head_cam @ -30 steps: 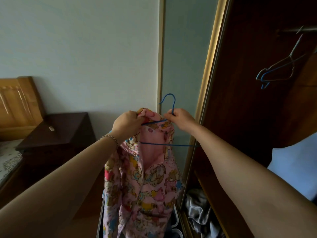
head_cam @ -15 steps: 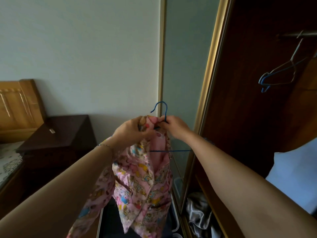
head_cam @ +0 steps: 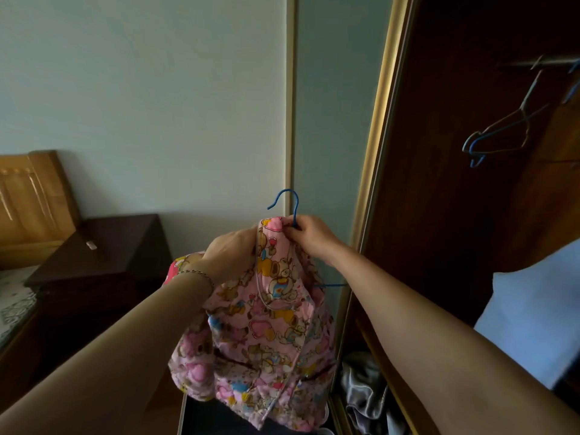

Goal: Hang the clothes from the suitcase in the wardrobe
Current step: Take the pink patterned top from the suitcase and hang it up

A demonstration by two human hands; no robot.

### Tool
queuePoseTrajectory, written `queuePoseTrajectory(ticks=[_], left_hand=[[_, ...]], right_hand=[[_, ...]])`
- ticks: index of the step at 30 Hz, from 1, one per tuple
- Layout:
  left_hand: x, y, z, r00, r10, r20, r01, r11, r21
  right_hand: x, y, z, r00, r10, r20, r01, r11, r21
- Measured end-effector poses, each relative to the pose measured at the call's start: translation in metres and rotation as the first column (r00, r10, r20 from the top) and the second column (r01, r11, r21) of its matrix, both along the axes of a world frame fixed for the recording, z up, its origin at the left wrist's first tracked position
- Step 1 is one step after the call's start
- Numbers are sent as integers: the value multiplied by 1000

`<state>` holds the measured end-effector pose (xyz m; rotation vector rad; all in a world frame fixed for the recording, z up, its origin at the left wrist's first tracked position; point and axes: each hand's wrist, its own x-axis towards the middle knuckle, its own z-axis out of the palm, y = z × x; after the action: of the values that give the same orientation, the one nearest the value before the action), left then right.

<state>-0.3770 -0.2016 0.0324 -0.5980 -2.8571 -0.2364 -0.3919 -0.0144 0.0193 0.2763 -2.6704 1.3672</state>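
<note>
Since the earlier frame the pink cartoon-print pyjama top has bunched up higher against both hands, and more of the blue wire hanger is now buried in the fabric, only its hook and a short stretch of the bottom bar showing to the right of the grip.

Left hand has its fingers curled into the collar area of the top; right hand pinches the hanger's neck just below the hook, along with a fold of cloth. So both grips are clamped, one on the garment, one on the hanger.

To finish this step well, I judge the left hand should draw the shoulder over the hidden hanger arm until the collar sits centred under the hook (otherwise it will likely slide off on the rail).

Right of the grip, the wardrobe stands open, spare hangers on its rail and grey cloth heaped at the bottom. Left of the grip, a dark nightstand and a wooden headboard stand against a pale wall.
</note>
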Motion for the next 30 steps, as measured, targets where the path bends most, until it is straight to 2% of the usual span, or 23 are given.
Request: queuePoseTrajectory(ticks=[4, 9, 14, 16, 19, 24, 28, 30], left_hand=[[0, -1, 1, 994, -40, -102, 47, 996, 73], [-6, -14, 10, 991, -108, -75, 117, 984, 134], [-10, -37, 21, 997, -73, -15, 75, 963, 257], [-11, -43, 27, 998, -55, -9, 55, 942, 330], [-11, -47, 36, 998, -67, 1, 61, 916, 397], [-14, -56, 46, 989, -146, -5, 122, 802, 585], [-10, -50, 50, 983, -184, 10, 136, 763, 632], [-9, -44, 50, 979, -203, 14, 148, 759, 634]], right_hand=[[3, 6, 5, 999, 28, 16, -27, 999, -41], [8, 33, 11, 984, 82, 161, -65, 992, -109], [14, 81, 0, 912, -52, 407, 165, 955, -248], [15, 98, -12, 876, -55, 479, 223, 927, -302], [18, 109, -32, 819, 23, 574, 308, 826, -472], [27, 86, -52, 795, 159, 585, 279, 761, -586], [17, 47, -47, 792, 210, 573, 195, 802, -564], [13, 26, -39, 810, 210, 547, 117, 857, -502]])
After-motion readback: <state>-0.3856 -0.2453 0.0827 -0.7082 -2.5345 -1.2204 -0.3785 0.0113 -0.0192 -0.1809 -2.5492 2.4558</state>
